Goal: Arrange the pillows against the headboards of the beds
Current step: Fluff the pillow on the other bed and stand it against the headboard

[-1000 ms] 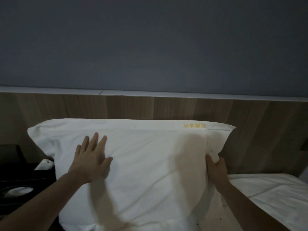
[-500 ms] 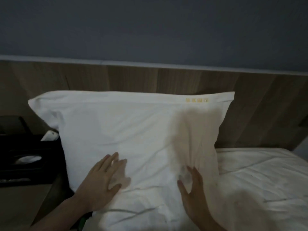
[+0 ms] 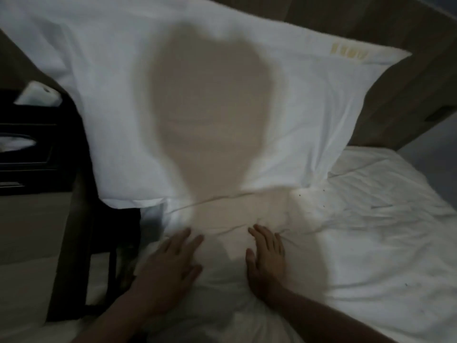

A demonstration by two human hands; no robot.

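Observation:
A white pillow (image 3: 309, 115) with small yellow embroidery near its top right corner leans against the wooden headboard (image 3: 395, 78). My head's shadow falls across its middle. Below the pillow's lower edge, my left hand (image 3: 170, 266) lies flat on the white bed sheet (image 3: 371, 243) with fingers straight. My right hand (image 3: 267, 256) rests flat on the sheet beside it, fingers extended. Neither hand touches the pillow or holds anything.
A dark bedside table (image 3: 37, 154) stands to the left of the bed, with a white object (image 3: 39, 94) and a tissue box (image 3: 17, 144) on it. The wrinkled sheet stretches away to the right.
Both hands slid down off the pillow face onto the sheet below it. The camera tilted down and closer, so the wall left the view.

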